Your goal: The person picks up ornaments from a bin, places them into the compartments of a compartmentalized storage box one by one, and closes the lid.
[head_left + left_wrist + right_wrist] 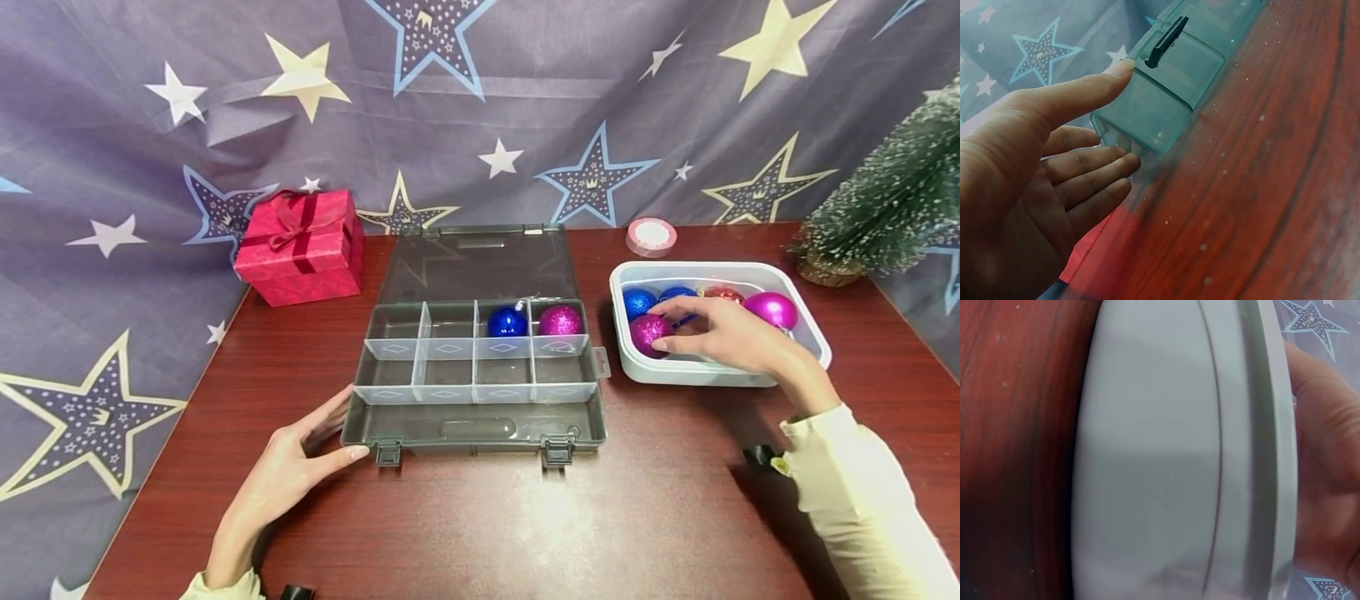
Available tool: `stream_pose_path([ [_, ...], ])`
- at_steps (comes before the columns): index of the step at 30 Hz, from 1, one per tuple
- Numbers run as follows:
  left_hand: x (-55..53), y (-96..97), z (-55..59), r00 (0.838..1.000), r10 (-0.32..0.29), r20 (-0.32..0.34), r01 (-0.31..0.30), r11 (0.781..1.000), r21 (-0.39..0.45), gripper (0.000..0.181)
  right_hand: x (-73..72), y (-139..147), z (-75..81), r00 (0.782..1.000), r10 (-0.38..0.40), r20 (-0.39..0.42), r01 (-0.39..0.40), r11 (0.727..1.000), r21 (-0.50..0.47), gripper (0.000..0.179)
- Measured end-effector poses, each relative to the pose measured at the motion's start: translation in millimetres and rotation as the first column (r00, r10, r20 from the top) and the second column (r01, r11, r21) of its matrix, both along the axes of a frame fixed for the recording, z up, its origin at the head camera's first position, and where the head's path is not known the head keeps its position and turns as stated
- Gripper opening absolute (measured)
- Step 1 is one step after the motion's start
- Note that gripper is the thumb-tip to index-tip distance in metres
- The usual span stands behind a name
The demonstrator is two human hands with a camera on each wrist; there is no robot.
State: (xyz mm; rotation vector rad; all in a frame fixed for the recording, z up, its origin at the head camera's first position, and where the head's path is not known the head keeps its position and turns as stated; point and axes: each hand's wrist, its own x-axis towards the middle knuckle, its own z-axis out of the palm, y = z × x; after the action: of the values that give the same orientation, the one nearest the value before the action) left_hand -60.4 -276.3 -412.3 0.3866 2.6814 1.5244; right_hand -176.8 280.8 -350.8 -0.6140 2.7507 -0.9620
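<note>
Across the reddish-brown wooden table (pixel 480 533): a see-through grey plastic divided case (pixel 480 427) is lying open, and a white rectangular plastic tub (pixel 697 379) is standing to its right.
Right hand (pixel 723 333): reaching into the tub, it is pinching a magenta glittered ball (pixel 645 336) between thumb and fingers.
Pinched ball: it is sitting at the tub's near left corner; I cannot tell whether it is touching the bottom.
Left hand (pixel 288 467): it is grasping nothing, its extended fingers and thumb touching the case's near left corner.
Case's far row: a shiny blue ball (pixel 507 322) is occupying the third compartment from the left, and a second magenta glittered ball (pixel 560 321) the rightmost.
Tub: a textured blue ball (pixel 638 302) is resting at the far left, and a glossy magenta ball (pixel 772 310) at the right.
Far edge: a red ribboned gift box (pixel 303 246) is standing left, a frosted green miniature tree (pixel 885 192) right.
</note>
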Motion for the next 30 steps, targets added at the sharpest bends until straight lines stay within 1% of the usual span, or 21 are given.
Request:
stream_pose_path([
  [8, -0.8, 0.4, -0.6, 1.000, -0.009, -0.009, 0.009, 1.000, 0.012, 0.077, 2.8, 1.0, 9.1, 0.994, -0.021, -0.103, 0.019, 1.000, -0.019, 0.046],
  [12, -0.8, 0.2, -0.5, 1.000, -0.003, -0.007, 0.003, 1.000, 0.002, 0.077, 3.7, 0.0, 14.3, 0.993, -0.052, -0.109, 0.047, 0.998, -0.043, 0.046],
  [16, -0.5, 0.3, -0.2, 1.000, -0.002, -0.005, 0.002, 1.000, -0.002, 0.077, 5.0, -3.7, 20.0, 0.991, -0.088, -0.096, 0.083, 0.995, -0.058, 0.045],
  [22, -0.2, 0.3, -0.4, 1.000, -0.004, -0.010, 0.004, 1.000, 0.003, 0.077, 4.1, -8.8, 24.8, 0.990, -0.093, -0.108, 0.081, 0.990, -0.114, 0.043],
  [28, -0.3, -0.1, -0.8, 1.000, -0.005, -0.010, 0.004, 1.000, -0.004, 0.078, 2.2, -13.7, 25.6, 0.985, -0.083, -0.154, 0.057, 0.984, -0.168, 0.046],
  [30, -0.3, -0.2, -0.9, 1.000, -0.004, -0.009, 0.004, 1.000, -0.002, 0.078, 1.2, -16.6, 26.1, 0.983, -0.089, -0.160, 0.060, 0.982, -0.177, 0.046],
])
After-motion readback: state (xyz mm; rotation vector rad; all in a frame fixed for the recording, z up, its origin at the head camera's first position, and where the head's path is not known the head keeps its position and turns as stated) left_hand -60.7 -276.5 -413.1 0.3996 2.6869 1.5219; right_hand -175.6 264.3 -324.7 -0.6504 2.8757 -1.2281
